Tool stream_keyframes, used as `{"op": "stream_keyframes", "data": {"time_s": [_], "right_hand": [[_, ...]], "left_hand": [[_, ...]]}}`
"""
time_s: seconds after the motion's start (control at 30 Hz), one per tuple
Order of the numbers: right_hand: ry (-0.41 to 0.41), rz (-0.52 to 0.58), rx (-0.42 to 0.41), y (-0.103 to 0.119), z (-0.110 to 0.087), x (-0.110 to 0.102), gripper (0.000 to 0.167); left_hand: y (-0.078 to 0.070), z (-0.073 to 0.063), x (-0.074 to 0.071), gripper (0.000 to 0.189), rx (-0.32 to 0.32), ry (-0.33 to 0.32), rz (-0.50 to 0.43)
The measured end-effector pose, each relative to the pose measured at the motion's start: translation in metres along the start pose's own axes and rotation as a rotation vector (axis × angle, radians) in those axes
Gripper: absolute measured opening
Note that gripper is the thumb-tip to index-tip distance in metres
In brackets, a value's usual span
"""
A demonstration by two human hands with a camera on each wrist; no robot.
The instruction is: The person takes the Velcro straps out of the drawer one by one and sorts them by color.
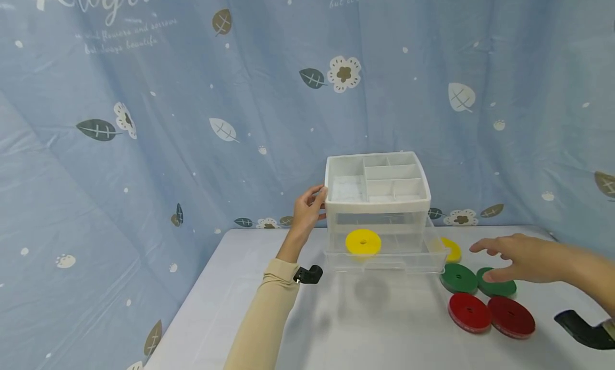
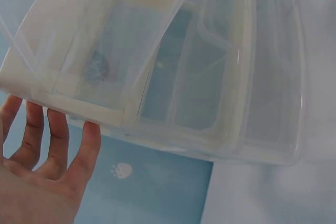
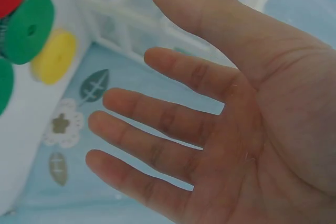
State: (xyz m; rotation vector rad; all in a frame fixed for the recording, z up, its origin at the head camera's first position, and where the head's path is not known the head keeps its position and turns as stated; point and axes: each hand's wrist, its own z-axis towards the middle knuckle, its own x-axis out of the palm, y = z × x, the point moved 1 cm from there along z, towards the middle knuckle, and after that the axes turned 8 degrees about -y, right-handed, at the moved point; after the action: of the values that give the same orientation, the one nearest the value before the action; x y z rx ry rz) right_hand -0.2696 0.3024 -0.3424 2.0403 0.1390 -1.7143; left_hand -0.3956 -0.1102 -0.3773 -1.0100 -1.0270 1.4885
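A small storage box [image 1: 378, 206] with a white compartment top and a clear drawer [image 1: 413, 263] pulled out at the front stands on the table. One yellow ribbon roll [image 1: 363, 243], flat and with a small centre hole, lies in that drawer. My left hand [image 1: 306, 212] touches the box's left side, its fingertips against the white edge in the left wrist view. My right hand [image 1: 533, 259] hovers over the right side of the table, fingers spread and holding nothing. Near it are a second yellow roll [image 1: 452, 250], green rolls [image 1: 458, 278] and red rolls [image 1: 470, 312].
The white table [image 1: 230, 306] meets a blue patterned curtain [image 1: 269, 92] right behind the box. The second yellow roll lies close to the drawer's right corner, partly hidden by it. A darker red roll [image 1: 511, 316] sits nearest the front right.
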Motion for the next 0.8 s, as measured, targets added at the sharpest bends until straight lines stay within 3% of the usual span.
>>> {"op": "stream_keyframes", "data": {"time_s": [0.37, 0.6, 0.8], "right_hand": [[0.0, -0.01, -0.016, 0.032, 0.014, -0.027, 0.067], [-0.101, -0.066, -0.09, 0.072, 0.034, -0.037, 0.065], [-0.15, -0.109, -0.14, 0.107, 0.054, -0.036, 0.052]], "left_hand": [[0.002, 0.002, 0.001, 0.044, 0.009, -0.007, -0.015], [0.001, 0.003, 0.001, 0.047, 0.001, -0.015, -0.01], [-0.004, 0.0, 0.001, 0.053, -0.004, 0.002, 0.0]]}}
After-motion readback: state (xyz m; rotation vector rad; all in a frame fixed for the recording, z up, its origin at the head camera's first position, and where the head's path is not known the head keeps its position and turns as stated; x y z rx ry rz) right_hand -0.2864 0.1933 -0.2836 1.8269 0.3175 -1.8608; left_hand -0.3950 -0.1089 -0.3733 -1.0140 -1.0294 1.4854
